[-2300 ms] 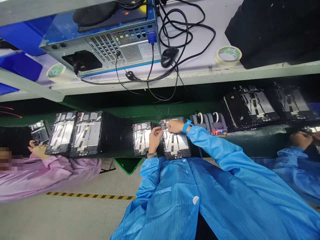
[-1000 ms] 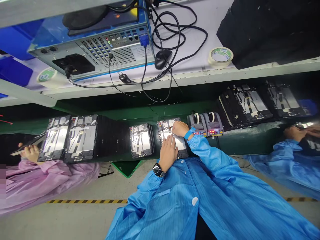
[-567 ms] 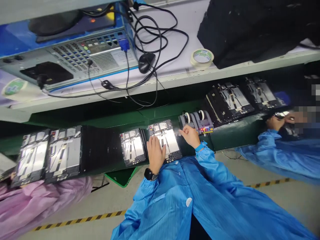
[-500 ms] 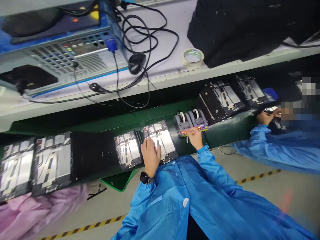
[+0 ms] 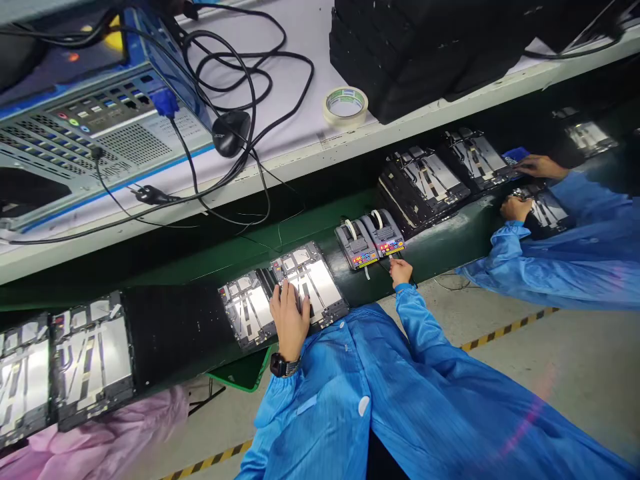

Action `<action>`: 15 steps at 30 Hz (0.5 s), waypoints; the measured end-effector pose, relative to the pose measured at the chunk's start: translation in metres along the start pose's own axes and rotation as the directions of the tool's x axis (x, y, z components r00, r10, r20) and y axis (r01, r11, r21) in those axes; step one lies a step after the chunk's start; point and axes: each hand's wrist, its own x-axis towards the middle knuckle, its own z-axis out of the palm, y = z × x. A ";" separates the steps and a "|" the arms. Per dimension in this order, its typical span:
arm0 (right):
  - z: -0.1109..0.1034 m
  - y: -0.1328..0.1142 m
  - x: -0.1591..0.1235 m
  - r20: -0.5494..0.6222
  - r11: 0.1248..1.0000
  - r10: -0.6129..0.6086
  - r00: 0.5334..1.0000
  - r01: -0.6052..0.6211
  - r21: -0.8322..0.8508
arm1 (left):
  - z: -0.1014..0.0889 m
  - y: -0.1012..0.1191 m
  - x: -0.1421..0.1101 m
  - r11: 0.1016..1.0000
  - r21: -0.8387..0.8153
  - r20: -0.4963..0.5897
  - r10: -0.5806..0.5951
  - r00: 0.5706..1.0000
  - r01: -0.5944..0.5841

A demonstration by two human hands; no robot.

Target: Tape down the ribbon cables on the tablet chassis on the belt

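Right hand [image 5: 401, 272] pinching tape [image 5: 391, 258] at right dispenser [image 5: 384, 235], best pulling straight, steadily; left hand [image 5: 290, 321] lying loosely spread over panel [image 5: 321, 283], likely steadying it; panel resting on desk [image 5: 436, 250], left of dispenser

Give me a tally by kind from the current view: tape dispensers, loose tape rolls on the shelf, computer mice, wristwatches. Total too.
Tape dispensers: 2
Loose tape roll on the shelf: 1
Computer mouse: 1
Wristwatch: 1
Total: 5
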 end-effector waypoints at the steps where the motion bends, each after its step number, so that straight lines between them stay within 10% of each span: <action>1: 0.000 0.003 -0.002 -0.031 1.000 0.002 1.000 -0.001 0.008 | 0.000 -0.001 0.001 1.000 -0.006 -0.002 0.006 1.000 -0.006; 15: 0.018 -0.015 -0.002 -0.179 0.931 0.161 0.971 -0.089 0.355 | 0.002 -0.006 0.003 0.998 -0.005 -0.014 0.066 0.998 -0.066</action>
